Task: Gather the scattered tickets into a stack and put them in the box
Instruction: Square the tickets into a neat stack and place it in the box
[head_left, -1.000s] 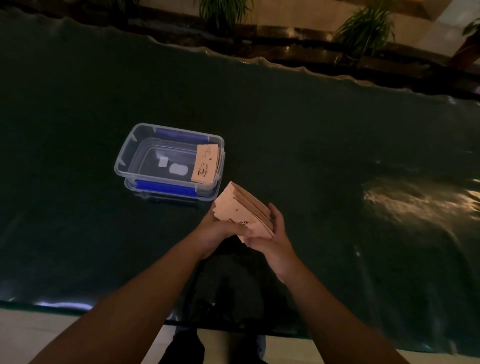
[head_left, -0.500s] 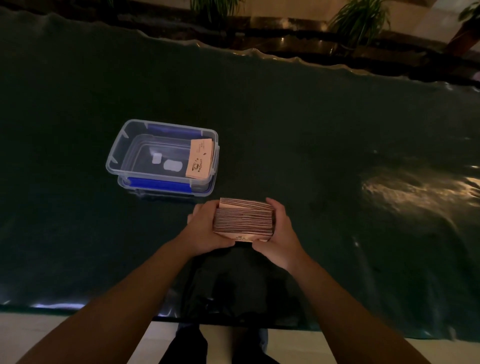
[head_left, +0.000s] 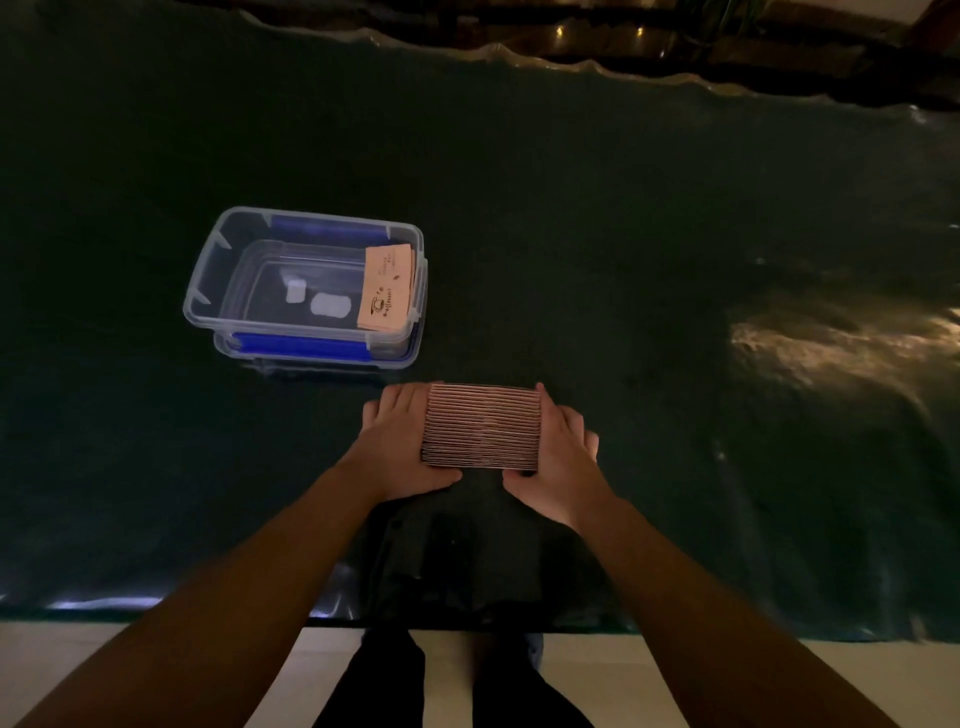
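Observation:
A thick stack of pinkish tickets (head_left: 482, 427) stands on edge on the dark table, its edges facing up toward me. My left hand (head_left: 397, 447) presses its left side and my right hand (head_left: 558, 460) presses its right side, so both grip it. Beyond and to the left sits a clear plastic box (head_left: 208, 291) with blue clips. Inside it, a small pile of tickets (head_left: 387, 288) leans against the right wall.
A dark green glossy sheet (head_left: 623, 234) covers the table, with a wavy far edge and a bright reflection at the right. The near table edge runs just below my forearms. My legs show beneath it over a pale floor.
The stack was fanned and tilted in my hands a second ago. It now stands squared on its edge between both palms, lower on the table.

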